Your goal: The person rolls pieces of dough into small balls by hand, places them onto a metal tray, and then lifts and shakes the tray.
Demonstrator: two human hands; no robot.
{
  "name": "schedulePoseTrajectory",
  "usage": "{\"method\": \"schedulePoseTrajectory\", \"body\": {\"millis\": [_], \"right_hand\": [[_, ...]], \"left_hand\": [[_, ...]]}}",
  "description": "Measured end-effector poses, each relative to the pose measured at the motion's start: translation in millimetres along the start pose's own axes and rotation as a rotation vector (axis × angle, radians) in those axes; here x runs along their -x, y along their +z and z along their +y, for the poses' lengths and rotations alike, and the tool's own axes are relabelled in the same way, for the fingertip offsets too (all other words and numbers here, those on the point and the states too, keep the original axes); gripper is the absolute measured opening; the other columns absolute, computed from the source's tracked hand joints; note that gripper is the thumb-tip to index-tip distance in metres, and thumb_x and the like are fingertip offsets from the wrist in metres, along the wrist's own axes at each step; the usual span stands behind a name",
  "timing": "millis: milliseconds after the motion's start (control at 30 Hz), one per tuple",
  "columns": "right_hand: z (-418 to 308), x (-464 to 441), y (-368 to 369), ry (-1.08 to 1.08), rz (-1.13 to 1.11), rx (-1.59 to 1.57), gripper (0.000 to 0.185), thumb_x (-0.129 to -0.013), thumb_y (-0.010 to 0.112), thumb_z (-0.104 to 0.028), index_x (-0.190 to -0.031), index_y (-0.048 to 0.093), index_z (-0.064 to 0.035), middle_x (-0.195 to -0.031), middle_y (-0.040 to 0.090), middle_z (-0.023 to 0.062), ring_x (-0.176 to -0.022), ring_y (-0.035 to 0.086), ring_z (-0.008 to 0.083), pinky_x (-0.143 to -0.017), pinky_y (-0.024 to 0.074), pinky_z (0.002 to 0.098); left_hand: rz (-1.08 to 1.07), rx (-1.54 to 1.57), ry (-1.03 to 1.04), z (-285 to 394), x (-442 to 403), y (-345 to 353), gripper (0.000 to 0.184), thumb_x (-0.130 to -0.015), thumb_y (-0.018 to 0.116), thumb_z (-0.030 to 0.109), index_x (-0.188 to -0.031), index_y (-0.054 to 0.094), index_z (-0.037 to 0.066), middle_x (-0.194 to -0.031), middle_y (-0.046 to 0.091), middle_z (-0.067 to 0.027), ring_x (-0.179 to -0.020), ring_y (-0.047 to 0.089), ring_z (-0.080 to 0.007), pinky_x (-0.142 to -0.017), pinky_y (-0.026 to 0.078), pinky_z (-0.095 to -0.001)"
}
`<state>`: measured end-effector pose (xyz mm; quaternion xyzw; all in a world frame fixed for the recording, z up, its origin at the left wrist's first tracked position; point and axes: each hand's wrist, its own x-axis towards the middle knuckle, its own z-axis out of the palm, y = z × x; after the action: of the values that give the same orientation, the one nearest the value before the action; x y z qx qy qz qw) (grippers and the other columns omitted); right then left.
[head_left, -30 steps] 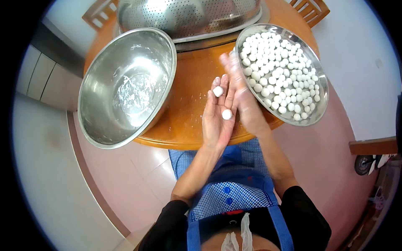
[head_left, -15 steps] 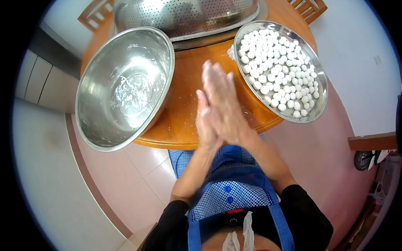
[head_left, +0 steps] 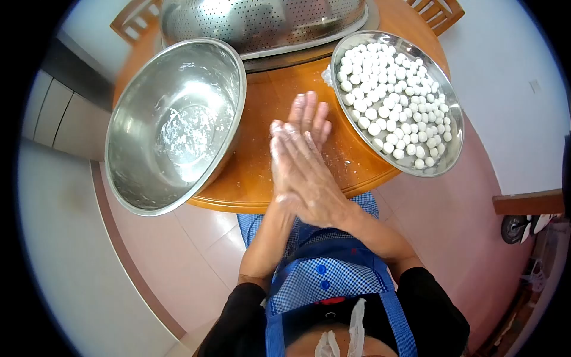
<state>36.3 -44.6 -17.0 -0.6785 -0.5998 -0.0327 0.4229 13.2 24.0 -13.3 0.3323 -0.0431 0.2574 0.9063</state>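
At the near edge of the table (head_left: 262,101), our handwork appears well advanced; the amount remaining cannot be determined. We press the right hand (head_left: 306,178) obliquely across the left hand (head_left: 308,113), fingers extended, slightly parted; any contents are hidden. Beyond, white residue coats the bowl (head_left: 140,128); many white balls (head_left: 389,102) occupy the tray (head_left: 443,162).

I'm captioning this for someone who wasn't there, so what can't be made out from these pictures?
All in the head view:
Whatever lies between the palms: the right hand covers the palm of the left hand.
Far side of the perforated steel vessel: cut off by the top edge.
Full shape of the whitish thing: the tray seems to hide part.
Exact nature of the white residue in the steel bowl: too small.
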Motion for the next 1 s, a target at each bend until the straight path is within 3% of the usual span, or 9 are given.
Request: {"method": "schedulePoseTrajectory", "body": {"millis": [167,367,433,500,567,767,833,933,1000], "right_hand": [[9,-52,-37,0.007,0.1,0.281,0.073,-0.095,0.025,-0.052,-0.145,0.02,0.001,-0.151,0.02,0.0189,-0.14,0.016,0.0347,-0.113,0.0065,0.0484],[0,-7,-9,-0.015,0.074,-0.053,0.069,-0.097,0.022,-0.047,-0.144,0.019,0.0036,-0.151,0.02,0.0197,-0.14,0.016,0.0346,-0.114,0.0045,0.0484],[-12,-19,-11,-0.05,0.063,0.04,0.07,-0.097,0.022,-0.049,-0.144,0.02,0.0032,-0.151,0.02,0.0194,-0.14,0.016,0.0346,-0.114,0.0049,0.0483],[-11,-36,-20,-0.077,0.146,0.1,0.071,-0.096,0.025,-0.05,-0.145,0.019,0.0026,-0.151,0.02,0.0185,-0.14,0.016,0.0346,-0.114,0.0053,0.0479],[15,-56,-41,0.008,0.099,0.252,0.071,-0.096,0.03,-0.047,-0.145,0.018,0.0029,-0.151,0.019,0.0193,-0.141,0.015,0.0352,-0.114,0.0052,0.0479],[-5,-2,-3,-0.056,0.082,-0.101,0.071,-0.095,0.03,-0.048,-0.144,0.022,0.0028,-0.151,0.019,0.0212,-0.141,0.013,0.0354,-0.113,0.0062,0.0497],[-29,-13,-11,0.007,0.104,0.151,0.073,-0.094,0.03,-0.052,-0.144,0.023,0.002,-0.149,0.023,0.0217,-0.141,0.014,0.0363,-0.113,0.0072,0.0509],[3,-52,-30,0.042,0.178,0.253,0.075,-0.094,0.033,-0.052,-0.143,0.023,0.003,-0.148,0.023,0.0235,-0.138,0.021,0.0381,-0.112,0.011,0.0512],[19,-51,-43,0.067,0.187,0.342,0.074,-0.094,0.033,-0.051,-0.143,0.022,0.0032,-0.148,0.023,0.0234,-0.138,0.021,0.0381,-0.113,0.0119,0.0505]], "left_hand": [[-0.013,0.0,-0.009,-7,25,16,0.063,-0.099,0.025,0.048,-0.148,0.013,0.009,-0.153,0.016,-0.0099,-0.141,0.019,-0.0259,-0.113,0.019,-0.0389],[0.093,-0.044,0.1,7,-5,9,0.067,-0.098,0.026,0.051,-0.148,0.015,0.009,-0.154,0.016,-0.009,-0.141,0.017,-0.0235,-0.114,0.018,-0.0372],[0.045,-0.09,0.096,-2,-3,6,0.069,-0.096,0.026,0.054,-0.148,0.014,0.009,-0.154,0.014,-0.0094,-0.142,0.016,-0.023,-0.114,0.018,-0.039],[-0.228,0.184,0.171,-15,13,12,0.064,-0.098,0.02,0.05,-0.149,0.011,0.011,-0.154,0.013,-0.0102,-0.141,0.018,-0.0237,-0.114,0.018,-0.0373],[0.031,-0.008,0.007,-1,26,18,0.066,-0.098,0.02,0.051,-0.148,0.011,0.009,-0.154,0.013,-0.0094,-0.141,0.017,-0.0243,-0.114,0.016,-0.0383],[0.074,-0.045,0.104,6,-8,5,0.071,-0.096,0.018,0.056,-0.147,0.016,0.007,-0.153,0.016,-0.0099,-0.142,0.015,-0.0244,-0.115,0.013,-0.0382],[-0.074,0.132,0.013,-3,4,8,0.073,-0.094,0.018,0.06,-0.149,0.01,0.011,-0.154,0.012,-0.0092,-0.142,0.015,-0.024,-0.116,0.01,-0.0359],[-0.472,0.557,0.206,-14,9,15,0.07,-0.097,0.021,0.055,-0.148,0.01,0.009,-0.154,0.012,-0.0102,-0.141,0.016,-0.0229,-0.116,0.011,-0.0366],[0.135,-0.027,-0.082,4,25,33,0.068,-0.097,0.023,0.053,-0.147,0.018,0.007,-0.152,0.02,-0.0091,-0.14,0.019,-0.0229,-0.114,0.016,-0.0394]]}}
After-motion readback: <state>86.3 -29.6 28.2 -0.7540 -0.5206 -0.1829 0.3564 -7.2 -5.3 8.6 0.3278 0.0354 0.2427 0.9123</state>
